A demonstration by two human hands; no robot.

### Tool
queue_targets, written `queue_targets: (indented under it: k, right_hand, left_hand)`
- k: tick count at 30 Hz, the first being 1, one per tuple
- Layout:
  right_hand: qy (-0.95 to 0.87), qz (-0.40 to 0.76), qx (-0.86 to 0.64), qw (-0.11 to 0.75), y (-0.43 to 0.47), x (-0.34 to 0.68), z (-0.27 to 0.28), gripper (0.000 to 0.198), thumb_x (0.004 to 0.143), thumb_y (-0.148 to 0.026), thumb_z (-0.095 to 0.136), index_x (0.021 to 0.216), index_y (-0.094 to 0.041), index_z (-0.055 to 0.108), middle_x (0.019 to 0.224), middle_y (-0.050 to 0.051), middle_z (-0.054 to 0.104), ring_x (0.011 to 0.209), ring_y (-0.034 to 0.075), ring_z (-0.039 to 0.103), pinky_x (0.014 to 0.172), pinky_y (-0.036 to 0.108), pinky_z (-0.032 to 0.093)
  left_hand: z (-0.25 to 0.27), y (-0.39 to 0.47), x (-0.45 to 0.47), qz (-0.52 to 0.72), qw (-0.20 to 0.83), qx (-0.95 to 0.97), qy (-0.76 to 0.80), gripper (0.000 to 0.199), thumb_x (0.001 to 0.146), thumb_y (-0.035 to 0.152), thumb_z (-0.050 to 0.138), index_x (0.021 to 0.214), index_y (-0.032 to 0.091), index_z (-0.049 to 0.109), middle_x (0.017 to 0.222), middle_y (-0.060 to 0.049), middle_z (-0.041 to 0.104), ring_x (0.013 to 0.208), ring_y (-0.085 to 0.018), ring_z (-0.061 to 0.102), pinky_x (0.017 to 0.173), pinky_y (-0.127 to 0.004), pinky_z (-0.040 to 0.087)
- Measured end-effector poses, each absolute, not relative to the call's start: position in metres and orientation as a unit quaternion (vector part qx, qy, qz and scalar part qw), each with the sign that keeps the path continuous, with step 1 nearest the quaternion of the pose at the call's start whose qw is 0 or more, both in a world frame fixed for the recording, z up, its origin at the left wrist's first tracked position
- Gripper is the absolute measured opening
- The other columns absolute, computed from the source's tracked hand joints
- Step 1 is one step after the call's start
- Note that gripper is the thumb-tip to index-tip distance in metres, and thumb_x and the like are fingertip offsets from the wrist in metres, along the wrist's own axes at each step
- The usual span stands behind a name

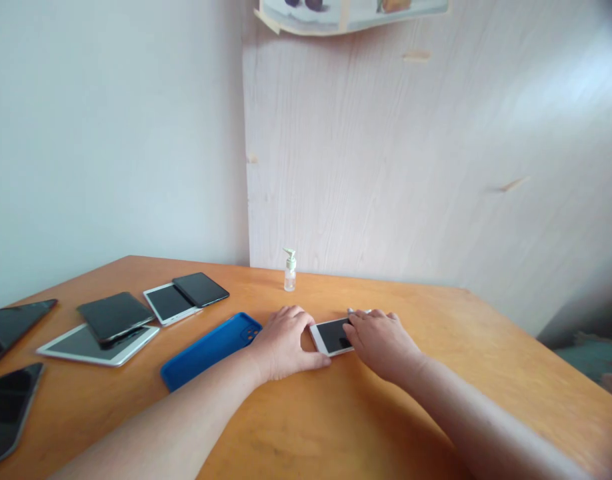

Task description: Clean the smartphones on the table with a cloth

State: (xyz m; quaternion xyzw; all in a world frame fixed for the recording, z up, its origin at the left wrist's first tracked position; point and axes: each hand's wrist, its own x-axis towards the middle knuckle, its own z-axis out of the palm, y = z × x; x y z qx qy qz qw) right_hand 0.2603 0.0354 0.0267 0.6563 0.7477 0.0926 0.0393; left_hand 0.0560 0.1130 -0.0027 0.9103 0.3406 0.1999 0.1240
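A white smartphone with a dark screen lies face up on the wooden table. My left hand grips its left end, the thumb at the near corner and the fingers around the far side. Over the phone's right end is my right hand, its fingers bent down and hiding that part. A small whitish, shiny bit peeks out beyond the right fingertips; its kind is hidden. Left of my left hand lies a blue phone case with camera cutouts, partly covered by my forearm.
A small clear pump bottle stands behind the hands. On the left, a white tablet lies under a black device, and another black device overlaps a white one. More dark devices lie at the left edge. A wall bounds the table behind.
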Motion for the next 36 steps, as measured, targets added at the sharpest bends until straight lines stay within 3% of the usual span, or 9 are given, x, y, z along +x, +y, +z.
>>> queue_targets:
  k: [9,13,18,24,31,36]
  right_hand:
    - [0.833,0.07,0.549,-0.01,0.011,0.217,0.031,0.036,0.102,-0.03,0.033,0.114,-0.021,0.066,0.116,0.012,0.067,0.104,0.028,0.059,0.088,0.042,0.042]
    - [0.798,0.089,0.594,0.036,0.026,0.248,0.031,0.034,0.099,-0.029,0.037,0.099,-0.022,0.07,0.124,0.013,0.065,0.106,0.033,0.059,0.08,0.044,0.044]
    - [0.733,0.09,0.672,0.059,0.035,0.261,0.027,0.039,0.1,-0.028,0.031,0.11,-0.019,0.068,0.128,0.018,0.061,0.104,0.034,0.06,0.078,0.045,0.044]
    - [0.842,0.09,0.532,0.022,0.007,0.216,0.035,0.039,0.101,-0.025,0.032,0.106,-0.017,0.07,0.118,0.014,0.066,0.102,0.029,0.059,0.088,0.044,0.043]
    - [0.753,0.101,0.643,0.099,0.025,0.257,0.04,0.037,0.096,-0.021,0.037,0.098,-0.015,0.073,0.113,0.018,0.068,0.093,0.032,0.062,0.074,0.043,0.047]
    - [0.822,0.109,0.55,0.095,0.008,0.233,0.037,0.034,0.093,-0.018,0.042,0.096,-0.013,0.076,0.117,0.02,0.067,0.103,0.032,0.06,0.086,0.044,0.046]
  left_hand:
    - [-0.005,0.112,0.057,0.206,0.106,0.911,0.341,0.041,0.071,0.055,0.074,0.097,0.025,0.062,0.102,-0.005,0.06,0.1,-0.027,0.056,0.087,-0.037,0.044]
    - [-0.002,0.109,0.056,0.2,0.093,0.908,0.357,0.05,0.071,0.067,0.07,0.097,0.025,0.063,0.101,-0.006,0.06,0.102,-0.029,0.055,0.086,-0.04,0.043]
    - [-0.001,0.108,0.057,0.196,0.075,0.906,0.367,0.054,0.07,0.072,0.067,0.096,0.025,0.062,0.1,-0.006,0.06,0.102,-0.031,0.055,0.087,-0.042,0.042]
    - [-0.006,0.111,0.06,0.203,0.074,0.896,0.388,0.038,0.072,0.057,0.07,0.091,0.026,0.061,0.099,-0.004,0.06,0.1,-0.028,0.056,0.087,-0.039,0.042]
    - [-0.003,0.111,0.058,0.197,0.088,0.902,0.374,0.06,0.064,0.077,0.068,0.094,0.025,0.06,0.099,-0.005,0.059,0.1,-0.029,0.054,0.085,-0.039,0.041]
    - [-0.007,0.112,0.059,0.201,0.077,0.901,0.378,0.056,0.067,0.075,0.067,0.093,0.025,0.06,0.1,-0.005,0.059,0.1,-0.029,0.054,0.085,-0.039,0.041]
